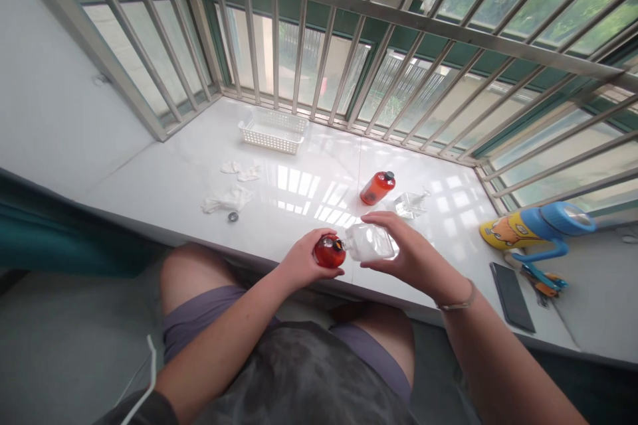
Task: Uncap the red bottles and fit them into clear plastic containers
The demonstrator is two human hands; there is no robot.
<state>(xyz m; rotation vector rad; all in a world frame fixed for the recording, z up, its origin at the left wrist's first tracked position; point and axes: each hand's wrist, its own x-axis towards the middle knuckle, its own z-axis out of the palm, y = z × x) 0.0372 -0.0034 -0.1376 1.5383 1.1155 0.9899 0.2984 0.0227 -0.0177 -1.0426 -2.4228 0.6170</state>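
My left hand (pixel 310 255) is wrapped round a red bottle (pixel 327 255), whose uncapped mouth shows on top. A clear square bottle (pixel 369 243) lies tilted in my right hand (pixel 409 252), its neck pointing left and meeting the mouth of the red one. Whether liquid is running between them is too fine to see. Beyond my hands stands a second red bottle (pixel 375 189) with a black cap. Beside it is another clear bottle (pixel 411 204). A small black cap (pixel 232 217) rests near crumpled white material (pixel 226 200) on the left.
A white perforated basket (pixel 272 141) sits at the back of the white ledge (pixel 164 176), before the barred window. On the right are a blue and yellow drinking bottle (pixel 528 226), a black phone (pixel 512 297) and keys (pixel 545 284). The ledge's front edge runs above my lap.
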